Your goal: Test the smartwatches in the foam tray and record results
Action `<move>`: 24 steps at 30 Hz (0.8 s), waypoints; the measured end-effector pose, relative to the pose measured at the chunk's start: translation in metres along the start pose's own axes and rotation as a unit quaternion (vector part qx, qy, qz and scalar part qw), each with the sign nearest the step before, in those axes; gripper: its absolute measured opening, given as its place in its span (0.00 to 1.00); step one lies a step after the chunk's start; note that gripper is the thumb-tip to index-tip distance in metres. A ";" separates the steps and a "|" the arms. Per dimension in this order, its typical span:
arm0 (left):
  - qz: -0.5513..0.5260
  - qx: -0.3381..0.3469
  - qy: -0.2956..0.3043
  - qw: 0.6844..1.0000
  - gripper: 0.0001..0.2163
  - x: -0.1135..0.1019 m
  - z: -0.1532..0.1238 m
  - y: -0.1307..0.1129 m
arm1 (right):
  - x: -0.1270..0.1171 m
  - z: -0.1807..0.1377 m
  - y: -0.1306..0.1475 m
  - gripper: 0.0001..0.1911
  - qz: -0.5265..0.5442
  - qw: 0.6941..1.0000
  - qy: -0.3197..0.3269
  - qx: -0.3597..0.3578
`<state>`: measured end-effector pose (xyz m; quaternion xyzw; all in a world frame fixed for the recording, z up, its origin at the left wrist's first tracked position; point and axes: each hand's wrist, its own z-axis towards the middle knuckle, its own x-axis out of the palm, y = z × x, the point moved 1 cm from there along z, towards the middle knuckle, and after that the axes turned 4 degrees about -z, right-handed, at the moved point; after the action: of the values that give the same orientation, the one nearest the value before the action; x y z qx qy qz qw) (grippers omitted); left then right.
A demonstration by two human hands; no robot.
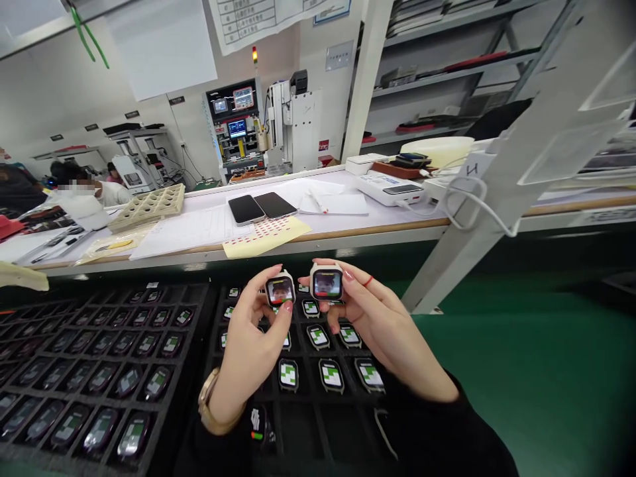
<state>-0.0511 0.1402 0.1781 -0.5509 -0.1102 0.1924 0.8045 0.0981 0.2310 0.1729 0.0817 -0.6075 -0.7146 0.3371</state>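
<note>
While the left hand (253,344) pinches one small white-cased, lit-screen watch body (279,290) and the right hand (377,324) pinches a second watch body (326,283) beside it, just above the black compartmented tray (318,430), gripping only the case edges should keep both screens readable.

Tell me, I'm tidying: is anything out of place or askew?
Mildly: the yellow sheet overhangs the bench edge, and a white cable loops off it. The watch in the left hand and the watch in the right hand look sound.
</note>
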 end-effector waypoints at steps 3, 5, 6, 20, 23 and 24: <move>0.000 0.004 -0.004 1.000 0.20 -0.001 0.001 0.001 | 0.000 0.000 0.000 0.20 0.000 1.000 -0.001 -0.001; 0.002 0.009 -0.013 1.000 0.20 -0.004 0.002 0.001 | -0.001 -0.001 0.000 0.20 0.001 1.000 -0.001 0.000; 0.002 0.014 -0.021 1.000 0.21 -0.007 0.003 0.000 | -0.001 -0.001 0.001 0.20 0.003 1.000 -0.001 0.002; 0.041 0.072 -0.167 0.982 0.28 -0.049 0.006 -0.011 | -0.004 -0.004 0.001 0.19 0.005 0.999 -0.028 0.020; 0.034 0.077 -0.183 0.979 0.27 -0.046 0.005 -0.012 | -0.005 -0.005 0.002 0.20 0.008 0.999 -0.025 0.018; 0.029 0.080 -0.184 0.979 0.27 -0.045 0.005 -0.013 | -0.005 -0.005 0.002 0.20 0.009 1.000 -0.022 0.014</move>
<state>-0.0910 0.1212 0.1933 -0.4426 -0.2241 0.3219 0.8064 0.1053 0.2297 0.1719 0.0654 -0.6252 -0.7049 0.3286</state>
